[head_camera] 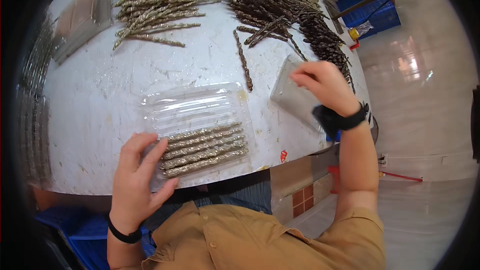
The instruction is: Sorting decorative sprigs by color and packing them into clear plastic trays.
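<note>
A clear plastic blister tray [195,105] lies on the white table before me, with several gold glitter twisted sticks [206,153] side by side in its near half. The fingers of my left hand [140,172] rest spread at the left ends of those sticks. My right hand [322,84], slightly blurred, is above a clear plastic lid or box [292,90] at the right; its thumb and forefinger are bent towards each other, and whether something thin is between them I cannot tell. A single dark brown glitter stick [243,60] lies beyond the tray.
Piles of gold sticks [161,3] and dark brown sticks [258,3] cover the far side. Clear plastic boxes [80,22] stand at the far left, with stacked clear trays [35,131] along the left edge. A blue crate [382,15] is on the floor at the far right.
</note>
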